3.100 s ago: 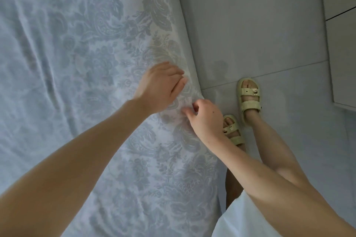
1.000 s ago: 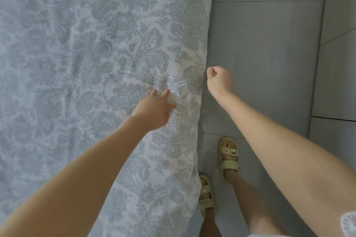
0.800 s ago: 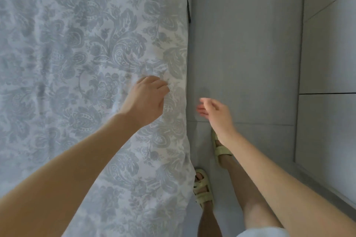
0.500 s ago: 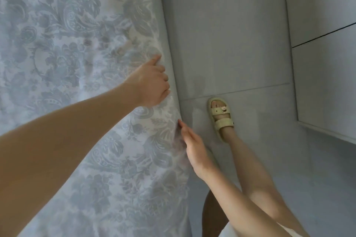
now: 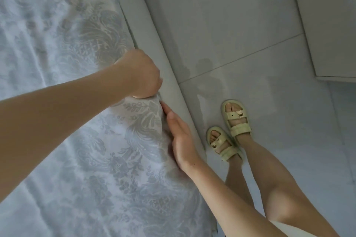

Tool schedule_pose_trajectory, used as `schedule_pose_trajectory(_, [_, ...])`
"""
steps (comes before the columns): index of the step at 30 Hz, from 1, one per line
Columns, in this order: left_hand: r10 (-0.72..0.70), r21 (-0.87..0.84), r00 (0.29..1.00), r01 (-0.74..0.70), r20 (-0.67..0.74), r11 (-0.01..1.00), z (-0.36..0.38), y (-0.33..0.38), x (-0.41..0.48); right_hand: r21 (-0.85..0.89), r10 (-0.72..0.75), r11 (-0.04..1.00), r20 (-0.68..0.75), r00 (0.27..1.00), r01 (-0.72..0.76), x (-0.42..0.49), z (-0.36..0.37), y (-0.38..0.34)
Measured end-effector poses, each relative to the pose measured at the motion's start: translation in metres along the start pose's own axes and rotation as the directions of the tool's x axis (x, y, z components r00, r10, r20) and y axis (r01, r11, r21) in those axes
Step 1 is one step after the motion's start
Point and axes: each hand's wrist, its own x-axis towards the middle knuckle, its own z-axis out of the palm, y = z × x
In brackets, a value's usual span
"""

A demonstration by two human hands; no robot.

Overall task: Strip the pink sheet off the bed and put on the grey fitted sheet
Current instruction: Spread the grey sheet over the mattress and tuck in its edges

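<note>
The grey fitted sheet (image 5: 77,140), pale with a grey floral print, covers the bed across the left half of the head view. My left hand (image 5: 141,74) is closed in a fist on the sheet's edge at the bed's right side, bunching the fabric. Just below it, my right hand (image 5: 178,138) lies flat with its fingers straight, pressed between the sheet's edge and the plain grey side of the bed (image 5: 163,59). The pink sheet is out of sight.
A grey tiled floor (image 5: 231,25) runs along the bed's right side. My feet in pale yellow sandals (image 5: 236,119) stand close to the bed. A white cabinet or wall panel (image 5: 331,25) rises at the far right.
My left hand has closed into a fist on the sheet's edge. My right hand has slid in flat against the bed's side under that edge. The camera has tilted and moved closer.
</note>
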Motion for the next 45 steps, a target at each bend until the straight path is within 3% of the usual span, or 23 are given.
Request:
schedule_pose_trajectory(2, [0.000, -0.036, 1.000, -0.001, -0.026, 0.999, -0.001, -0.006, -0.008, 0.074, 0.045, 0.996, 0.041, 0.998, -0.048, -0.002, 0.004, -0.004])
schedule_pose_trajectory(5, [-0.020, -0.137, 0.998, 0.013, -0.054, 0.990, -0.004, -0.007, -0.008, 0.084, 0.318, 0.937, 0.200, 0.927, -0.339, 0.019, 0.001, -0.015])
schedule_pose_trajectory(7, [0.043, -0.183, 0.977, -0.082, -0.209, 0.980, 0.003, -0.005, -0.004, 0.095, 0.458, 0.864, 0.262, 0.849, -0.495, 0.035, -0.007, -0.018])
schedule_pose_trajectory(9, [0.056, -0.323, 0.899, -0.214, -0.435, 0.922, 0.010, -0.001, -0.008, 0.076, 0.530, 0.823, 0.252, 0.809, -0.563, 0.038, -0.016, -0.016])
schedule_pose_trajectory(11, [0.082, -0.394, 0.850, -0.325, -0.521, 0.860, 0.014, 0.009, -0.020, 0.074, 0.559, 0.801, 0.262, 0.787, -0.594, 0.027, -0.029, -0.009])
schedule_pose_trajectory(15, [0.265, -0.231, 0.838, -0.411, -0.477, 0.882, 0.039, 0.047, -0.039, 0.053, 0.544, 0.832, 0.112, 0.831, -0.552, -0.012, -0.063, -0.001])
schedule_pose_trajectory(17, [0.236, -0.192, 0.860, -0.352, -0.453, 0.916, 0.041, 0.055, -0.036, -0.005, 0.461, 0.887, -0.018, 0.887, -0.461, -0.033, -0.074, 0.004])
schedule_pose_trajectory(19, [0.245, -0.108, 0.890, -0.307, -0.384, 0.946, 0.036, 0.062, -0.029, -0.004, 0.402, 0.915, -0.062, 0.914, -0.403, -0.053, -0.073, 0.012])
schedule_pose_trajectory(22, [0.261, -0.020, 0.926, -0.277, -0.274, 0.961, 0.027, 0.076, -0.023, -0.013, 0.492, 0.870, 0.037, 0.870, -0.492, -0.059, -0.059, 0.024])
schedule_pose_trajectory(27, [0.122, -0.090, 0.992, -0.123, -0.023, 0.988, 0.007, 0.085, -0.020, -0.051, 0.668, 0.743, 0.131, 0.733, -0.668, -0.043, -0.065, 0.039])
schedule_pose_trajectory(29, [0.126, -0.092, 0.983, -0.139, -0.137, 0.986, 0.002, 0.090, -0.025, -0.080, 0.678, 0.735, 0.120, 0.725, -0.674, -0.059, -0.082, 0.050])
schedule_pose_trajectory(32, [0.213, -0.213, 0.914, -0.298, -0.346, 0.930, 0.008, 0.122, -0.048, -0.079, 0.697, 0.717, 0.052, 0.716, -0.692, -0.100, -0.112, 0.069])
schedule_pose_trajectory(34, [0.318, -0.234, 0.889, -0.404, -0.329, 0.885, 0.019, 0.151, -0.066, -0.024, 0.687, 0.726, -0.008, 0.727, -0.687, -0.120, -0.129, 0.081])
schedule_pose_trajectory(36, [0.382, -0.208, 0.894, -0.430, -0.235, 0.878, 0.032, 0.174, -0.076, -0.016, 0.617, 0.782, -0.125, 0.777, -0.623, -0.132, -0.136, 0.084])
schedule_pose_trajectory(39, [0.339, -0.175, 0.927, -0.366, -0.162, 0.914, 0.036, 0.187, -0.068, -0.171, 0.281, 0.925, -0.296, 0.913, -0.340, -0.148, -0.134, 0.082])
schedule_pose_trajectory(41, [0.317, -0.113, 0.941, -0.329, -0.116, 0.937, 0.031, 0.198, -0.064, -0.246, 0.169, 0.948, -0.153, 0.974, -0.203, -0.155, -0.121, 0.078])
schedule_pose_trajectory(43, [0.291, -0.058, 0.956, -0.293, -0.038, 0.954, 0.025, 0.208, -0.060, -0.260, 0.194, 0.950, 0.057, 0.979, -0.173, -0.156, -0.104, 0.086])
schedule_pose_trajectory(45, [0.254, -0.023, 0.967, -0.253, 0.031, 0.967, 0.022, 0.213, -0.060, -0.227, 0.238, 0.952, 0.121, 0.964, -0.206, -0.151, -0.088, 0.094])
